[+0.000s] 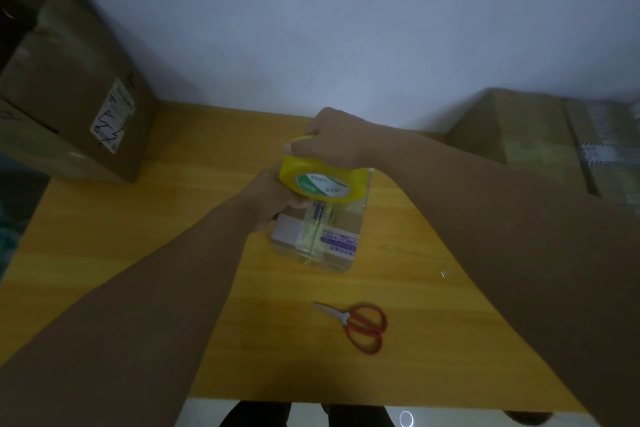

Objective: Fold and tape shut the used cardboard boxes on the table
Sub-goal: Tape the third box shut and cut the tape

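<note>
A small cardboard box (pixel 322 239) with a purple-printed label lies in the middle of the yellow table (pixel 138 218). Clear tape covers its top and near side. A yellow tape roll (pixel 322 180) with a green and white core label hangs over the box's far end. My right hand (pixel 332 142) grips the roll from above. My left hand (pixel 273 198) holds the box's left far corner, its fingers partly hidden under the roll. Red-handled scissors (pixel 360 322) lie shut on the table nearer to me.
A large brown cardboard box (pixel 69 87) with a white shipping label stands at the table's back left. Another taped brown box (pixel 540 139) sits at the back right. A pale wall rises behind the table. The table's near edge runs along the bottom.
</note>
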